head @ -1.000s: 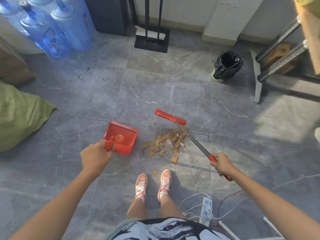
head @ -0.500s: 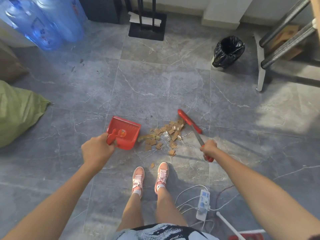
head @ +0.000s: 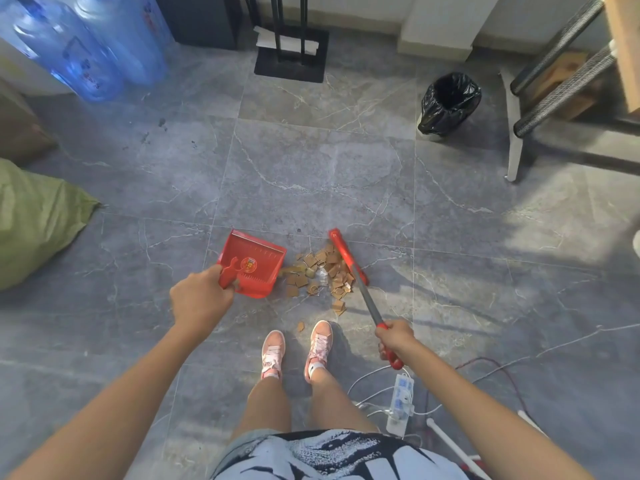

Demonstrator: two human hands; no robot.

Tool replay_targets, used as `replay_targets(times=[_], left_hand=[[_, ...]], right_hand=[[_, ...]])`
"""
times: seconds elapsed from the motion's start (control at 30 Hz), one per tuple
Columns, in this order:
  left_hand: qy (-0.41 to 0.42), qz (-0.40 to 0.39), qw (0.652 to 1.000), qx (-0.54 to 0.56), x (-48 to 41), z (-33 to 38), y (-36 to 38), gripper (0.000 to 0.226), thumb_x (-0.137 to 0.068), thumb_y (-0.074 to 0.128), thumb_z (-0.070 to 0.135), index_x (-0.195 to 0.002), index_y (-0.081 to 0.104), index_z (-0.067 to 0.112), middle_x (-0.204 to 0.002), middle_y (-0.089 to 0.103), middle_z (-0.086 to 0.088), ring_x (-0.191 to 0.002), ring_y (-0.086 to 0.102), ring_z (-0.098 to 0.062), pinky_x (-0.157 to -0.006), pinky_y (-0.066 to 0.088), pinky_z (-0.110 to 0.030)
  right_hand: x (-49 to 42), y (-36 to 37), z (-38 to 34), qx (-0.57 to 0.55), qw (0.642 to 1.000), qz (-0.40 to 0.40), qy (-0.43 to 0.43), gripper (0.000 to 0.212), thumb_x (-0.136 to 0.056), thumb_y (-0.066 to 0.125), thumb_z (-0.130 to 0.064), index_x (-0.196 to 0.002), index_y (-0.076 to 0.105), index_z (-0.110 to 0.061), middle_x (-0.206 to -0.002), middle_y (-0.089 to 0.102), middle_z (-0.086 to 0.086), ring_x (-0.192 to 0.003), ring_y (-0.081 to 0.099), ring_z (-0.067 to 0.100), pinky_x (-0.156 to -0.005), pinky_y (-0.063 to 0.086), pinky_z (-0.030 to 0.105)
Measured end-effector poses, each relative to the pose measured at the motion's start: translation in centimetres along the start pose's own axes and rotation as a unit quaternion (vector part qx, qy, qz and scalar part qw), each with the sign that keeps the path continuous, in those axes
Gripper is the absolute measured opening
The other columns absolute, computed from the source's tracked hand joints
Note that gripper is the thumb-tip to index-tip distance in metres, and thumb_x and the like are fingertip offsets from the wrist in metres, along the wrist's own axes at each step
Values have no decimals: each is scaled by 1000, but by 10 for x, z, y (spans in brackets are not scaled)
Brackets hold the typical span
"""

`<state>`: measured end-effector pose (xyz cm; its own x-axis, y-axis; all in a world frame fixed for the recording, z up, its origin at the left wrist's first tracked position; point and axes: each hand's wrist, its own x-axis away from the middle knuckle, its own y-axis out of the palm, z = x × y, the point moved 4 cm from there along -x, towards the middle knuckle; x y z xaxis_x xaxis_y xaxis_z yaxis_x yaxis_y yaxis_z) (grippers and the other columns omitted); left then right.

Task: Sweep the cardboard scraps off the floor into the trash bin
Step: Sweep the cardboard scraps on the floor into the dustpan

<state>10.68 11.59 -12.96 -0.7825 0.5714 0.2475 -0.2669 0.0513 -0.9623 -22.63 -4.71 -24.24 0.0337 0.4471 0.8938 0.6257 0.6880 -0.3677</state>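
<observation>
Between red dustpan (head: 254,263) and red broom (head: 347,254), cardboard scraps (head: 320,273) piled. My left hand (head: 201,296) grips dustpan handle; right hand (head: 394,337) grips broom handle. Black-lined trash bin (head: 449,103) far right.

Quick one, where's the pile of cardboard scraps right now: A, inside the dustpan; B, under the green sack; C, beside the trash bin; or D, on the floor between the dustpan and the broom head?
D: the cardboard scraps lie on the floor, with the dustpan at their left and the broom head along their right side.
</observation>
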Motion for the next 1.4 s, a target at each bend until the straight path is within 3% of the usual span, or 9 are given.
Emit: replay_targets(times=[0.1, 0.3, 0.47, 0.8, 0.97, 1.03, 1.13, 1.23, 1.4], left_hand=[[-3, 2, 1000, 2, 4, -8, -2, 27, -80, 65, 41, -74, 65, 15, -66, 68, -15, -66, 66, -39, -58, 46, -33], [-4, 28, 999, 25, 12, -44, -10, 30, -80, 67, 39, -65, 61, 14, -62, 67, -14, -62, 65, -38, -55, 43, -32], [-3, 30, 999, 25, 22, -72, -16, 27, -81, 65, 42, -73, 66, 16, -66, 68, -13, -66, 65, -37, -57, 44, -32], [-1, 28, 999, 16, 34, -105, -20, 29, -80, 63, 41, -71, 63, 13, -67, 68, -13, -66, 65, -36, -56, 41, -31], [-13, 29, 999, 17, 42, -102, -19, 28, -80, 65, 38, -70, 61, 12, -67, 67, -15, -66, 65, -37, -56, 40, -31], [-21, 30, 999, 15, 45, -97, -18, 28, -80, 65, 37, -70, 62, 11, -66, 67, -15, -67, 65, -37, -55, 38, -30], [-31, 28, 999, 4, 49, -88, -15, 30, -80, 65, 40, -72, 63, 11, -66, 67, -15, -67, 65, -37, -55, 35, -29], [-45, 19, 999, -9, 54, -77, -10, 31, -80, 63, 43, -74, 63, 13, -68, 68, -16, -68, 65, -38, -56, 36, -29], [-62, 15, 998, -16, 61, -58, 1, 32, -81, 63, 43, -71, 62, 12, -66, 67, -18, -66, 65, -39, -54, 36, -29]], right_hand=[[9, -14, 4, -64, 998, -8, 17, 19, -93, 45, 3, -77, 54, -3, -53, 41, 8, -32, 39, 13, -33, 36, 16], [33, -29, 10, -98, 995, 21, 29, 20, -92, 43, 6, -76, 52, -1, -54, 39, 6, -24, 35, 9, -30, 33, 13], [66, -28, 19, -121, 992, 4, 30, 27, -94, 41, 6, -69, 46, -3, -56, 36, 5, -21, 34, 7, -29, 31, 11], [112, -12, 28, -20, 992, -111, 49, 11, -92, 47, 4, -93, 57, 0, -57, 43, 9, -27, 38, 8, -29, 33, 13], [112, -3, 15, 50, 980, -185, 48, 31, -94, 46, 2, -124, 51, 2, -61, 45, 10, -29, 39, 7, -29, 35, 15], [106, 4, 9, 83, 975, -203, 46, 33, -94, 45, 2, -126, 49, 4, -62, 44, 10, -30, 40, 7, -30, 36, 15], [88, 16, 4, 118, 966, -224, 47, 21, -92, 46, 2, -111, 52, -5, -60, 43, 9, -30, 40, 8, -31, 36, 16], [73, 22, 4, 158, 961, -220, 51, 8, -92, 45, 3, -88, 49, -3, -43, 43, 4, -27, 38, 8, -32, 34, 14], [44, 7, -4, 225, 951, -204, 51, 7, -91, 45, 2, -87, 49, -2, -42, 44, 4, -26, 38, 11, -34, 37, 15]])
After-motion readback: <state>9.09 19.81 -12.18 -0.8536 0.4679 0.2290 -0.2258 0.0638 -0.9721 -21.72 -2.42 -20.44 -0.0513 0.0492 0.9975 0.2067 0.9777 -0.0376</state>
